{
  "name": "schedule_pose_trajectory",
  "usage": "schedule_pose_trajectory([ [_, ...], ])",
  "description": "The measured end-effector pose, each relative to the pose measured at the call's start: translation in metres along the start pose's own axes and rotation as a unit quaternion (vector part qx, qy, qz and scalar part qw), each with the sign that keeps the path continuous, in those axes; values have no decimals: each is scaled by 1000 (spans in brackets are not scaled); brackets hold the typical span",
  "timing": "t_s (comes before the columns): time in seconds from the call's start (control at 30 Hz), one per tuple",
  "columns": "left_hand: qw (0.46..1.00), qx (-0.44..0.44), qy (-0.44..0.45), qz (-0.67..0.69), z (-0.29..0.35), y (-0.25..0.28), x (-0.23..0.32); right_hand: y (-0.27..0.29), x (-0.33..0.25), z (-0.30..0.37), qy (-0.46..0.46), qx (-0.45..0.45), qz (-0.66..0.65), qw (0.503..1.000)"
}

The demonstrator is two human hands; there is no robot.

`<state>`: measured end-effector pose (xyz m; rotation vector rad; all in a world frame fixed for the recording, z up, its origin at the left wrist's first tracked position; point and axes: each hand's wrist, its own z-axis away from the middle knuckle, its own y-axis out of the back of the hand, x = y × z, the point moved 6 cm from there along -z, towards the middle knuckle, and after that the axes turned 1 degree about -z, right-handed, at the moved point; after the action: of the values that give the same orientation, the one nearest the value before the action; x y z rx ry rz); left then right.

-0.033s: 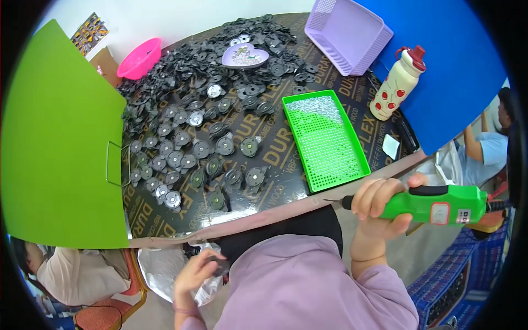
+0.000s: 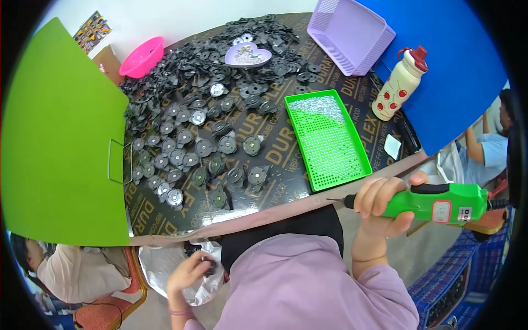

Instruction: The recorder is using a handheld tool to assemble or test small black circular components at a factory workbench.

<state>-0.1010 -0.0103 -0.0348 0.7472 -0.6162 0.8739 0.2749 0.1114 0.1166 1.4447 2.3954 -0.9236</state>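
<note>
My right hand (image 2: 379,201) is wrapped round a green electric screwdriver (image 2: 429,204), whose thin bit points left along the table's front edge. Below that edge, at the left of my lap, my left hand (image 2: 187,272) pinches a small black plastic part (image 2: 209,266) over a whitish plastic bag (image 2: 159,269). Several round black parts with metal centres (image 2: 227,144) lie spread on the dark table (image 2: 280,195). Small silvery pieces (image 2: 319,107) fill the far end of a green perforated tray (image 2: 359,157).
Black plastic parts are heaped at the back around a lilac heart-shaped dish (image 2: 247,61). A pink basin (image 2: 142,58) sits back left, a lilac basket (image 2: 352,41) and cream bottle (image 2: 399,85) back right. Green (image 2: 66,143) and blue (image 2: 462,66) panels flank the table. Other people sit on both sides.
My left hand has shifted slightly left, bringing the black part further over the plastic bag. My right hand keeps the screwdriver in nearly the same place.
</note>
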Motion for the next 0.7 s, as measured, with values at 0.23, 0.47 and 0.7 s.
schedule_pose_trajectory([
  [0.23,877,457,141,-50,68,98,-13,-9,-3,-1,6,15,1,1000],
  [0.47,810,565,21,-156,-21,95,55,-15,-7,3,11,3,44,999],
  [0.7,800,576,-27,-164,-48,85,61,-5,-7,3,7,13,39,999],
])
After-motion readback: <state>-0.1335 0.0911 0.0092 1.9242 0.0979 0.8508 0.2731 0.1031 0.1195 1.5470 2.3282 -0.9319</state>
